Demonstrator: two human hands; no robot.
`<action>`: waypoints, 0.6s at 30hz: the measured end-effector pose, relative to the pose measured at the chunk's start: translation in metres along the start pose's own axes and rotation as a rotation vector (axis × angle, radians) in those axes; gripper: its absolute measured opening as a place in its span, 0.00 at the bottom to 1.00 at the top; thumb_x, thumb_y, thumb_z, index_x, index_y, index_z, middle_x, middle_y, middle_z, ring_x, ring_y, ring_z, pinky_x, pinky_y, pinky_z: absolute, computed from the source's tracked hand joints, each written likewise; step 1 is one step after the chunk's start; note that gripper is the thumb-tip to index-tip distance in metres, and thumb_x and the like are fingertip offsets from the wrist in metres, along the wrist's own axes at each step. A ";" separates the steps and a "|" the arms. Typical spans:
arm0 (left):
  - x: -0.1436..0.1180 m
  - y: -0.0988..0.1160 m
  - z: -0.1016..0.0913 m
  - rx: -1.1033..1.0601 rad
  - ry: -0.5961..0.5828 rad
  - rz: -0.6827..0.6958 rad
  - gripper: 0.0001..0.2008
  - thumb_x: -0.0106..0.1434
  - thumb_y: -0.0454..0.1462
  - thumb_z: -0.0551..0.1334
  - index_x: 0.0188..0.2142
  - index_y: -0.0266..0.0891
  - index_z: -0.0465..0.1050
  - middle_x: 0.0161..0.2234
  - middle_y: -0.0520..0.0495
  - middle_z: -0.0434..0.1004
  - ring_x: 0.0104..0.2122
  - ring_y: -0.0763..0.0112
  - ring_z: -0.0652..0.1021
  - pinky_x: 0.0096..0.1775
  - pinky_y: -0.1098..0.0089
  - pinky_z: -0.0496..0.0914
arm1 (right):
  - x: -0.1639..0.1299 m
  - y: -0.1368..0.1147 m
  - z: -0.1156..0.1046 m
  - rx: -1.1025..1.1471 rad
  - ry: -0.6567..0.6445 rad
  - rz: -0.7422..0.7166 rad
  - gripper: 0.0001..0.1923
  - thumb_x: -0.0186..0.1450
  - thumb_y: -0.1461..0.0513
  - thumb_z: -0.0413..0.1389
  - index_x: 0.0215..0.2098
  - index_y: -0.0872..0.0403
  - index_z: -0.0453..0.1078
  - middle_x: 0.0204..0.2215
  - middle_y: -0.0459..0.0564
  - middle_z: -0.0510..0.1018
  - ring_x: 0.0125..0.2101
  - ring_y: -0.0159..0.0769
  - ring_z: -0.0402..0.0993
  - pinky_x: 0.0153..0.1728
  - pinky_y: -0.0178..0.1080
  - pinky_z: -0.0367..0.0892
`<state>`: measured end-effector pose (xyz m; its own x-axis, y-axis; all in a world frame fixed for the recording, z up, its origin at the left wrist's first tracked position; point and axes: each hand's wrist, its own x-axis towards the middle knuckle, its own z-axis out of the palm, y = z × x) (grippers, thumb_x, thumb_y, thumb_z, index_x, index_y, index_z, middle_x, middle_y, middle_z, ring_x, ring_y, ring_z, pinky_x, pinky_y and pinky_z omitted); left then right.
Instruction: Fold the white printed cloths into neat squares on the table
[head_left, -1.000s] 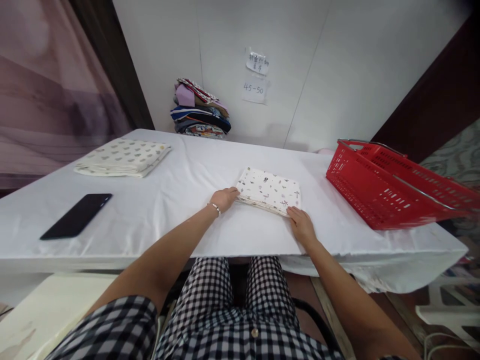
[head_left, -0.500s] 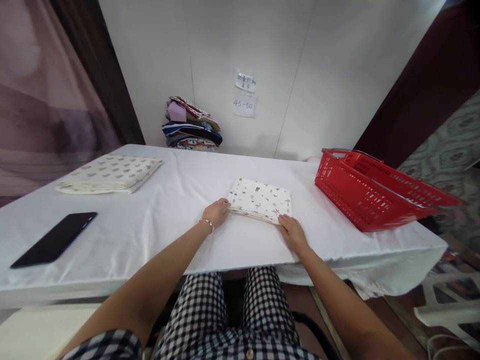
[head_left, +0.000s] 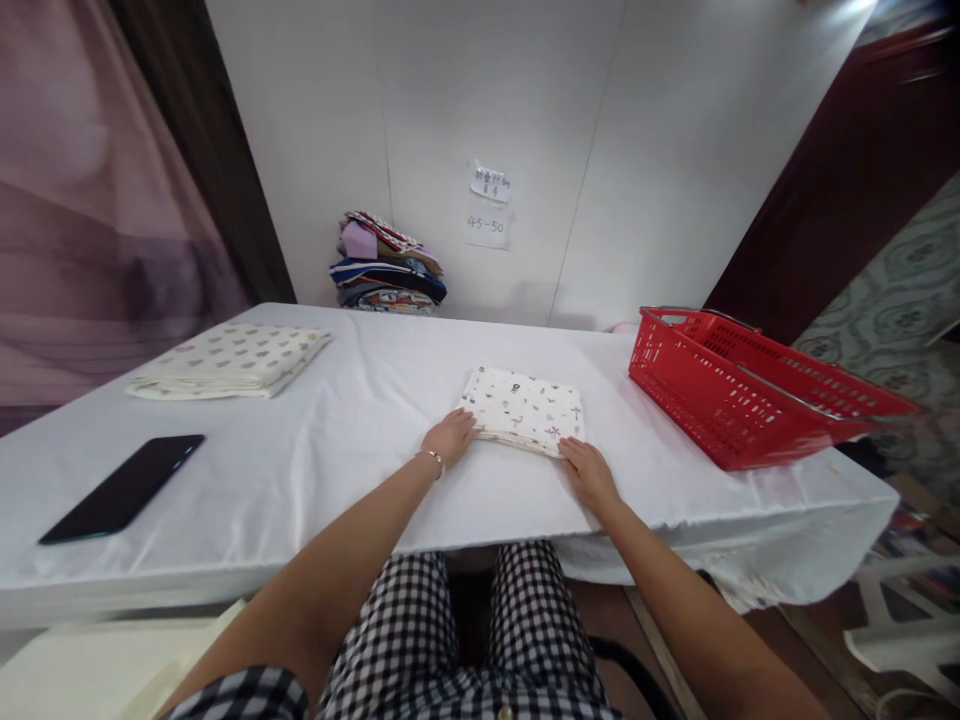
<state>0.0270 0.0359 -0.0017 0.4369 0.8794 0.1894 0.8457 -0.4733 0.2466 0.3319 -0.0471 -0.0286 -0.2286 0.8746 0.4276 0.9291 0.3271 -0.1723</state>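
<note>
A small folded white cloth (head_left: pixel 525 405) with a scattered dark print lies flat on the white-covered table in front of me. At its near left corner, my left hand (head_left: pixel 450 436), with a bracelet at the wrist, has its fingers over the edge, gripping it. The near right corner is held by my right hand (head_left: pixel 589 472), fingers together on top; its thumb is hard to make out. Layered folds show along the cloth's near edge between my hands.
Another folded patterned cloth (head_left: pixel 232 362) rests at the left, behind a black phone (head_left: pixel 124 488). Toward the right edge stands a red plastic basket (head_left: pixel 750 400). A pile of folded fabrics (head_left: pixel 388 265) sits at the back, against the wall with paper signs (head_left: pixel 487 228).
My left hand has slid slightly right and farther onto the cloth's left corner. My right hand stays at its corner. The view has tilted up a little.
</note>
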 end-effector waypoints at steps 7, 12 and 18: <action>-0.019 0.016 -0.035 0.073 -0.001 -0.033 0.19 0.66 0.46 0.47 0.37 0.40 0.73 0.39 0.44 0.76 0.44 0.62 0.73 0.46 0.62 0.66 | 0.011 -0.011 -0.023 0.084 -0.089 0.097 0.16 0.64 0.61 0.47 0.47 0.52 0.70 0.50 0.51 0.72 0.54 0.41 0.64 0.56 0.50 0.52; 0.016 0.030 -0.026 0.055 0.110 0.076 0.18 0.66 0.44 0.48 0.50 0.43 0.67 0.55 0.46 0.67 0.57 0.62 0.63 0.57 0.58 0.54 | 0.052 -0.052 -0.028 0.062 -0.163 0.028 0.22 0.67 0.54 0.44 0.56 0.54 0.62 0.60 0.54 0.59 0.61 0.42 0.48 0.58 0.50 0.46; 0.029 0.026 0.003 0.056 -0.025 -0.035 0.23 0.65 0.47 0.47 0.56 0.44 0.60 0.61 0.46 0.56 0.61 0.61 0.55 0.59 0.53 0.49 | 0.060 -0.074 0.003 -0.004 -0.342 -0.014 0.30 0.66 0.53 0.45 0.63 0.56 0.49 0.63 0.54 0.50 0.63 0.44 0.42 0.60 0.52 0.38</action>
<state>0.0626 0.0494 0.0078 0.4136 0.8967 0.1578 0.8761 -0.4392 0.1991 0.2491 -0.0181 0.0073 -0.3250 0.9396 0.1070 0.9262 0.3391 -0.1649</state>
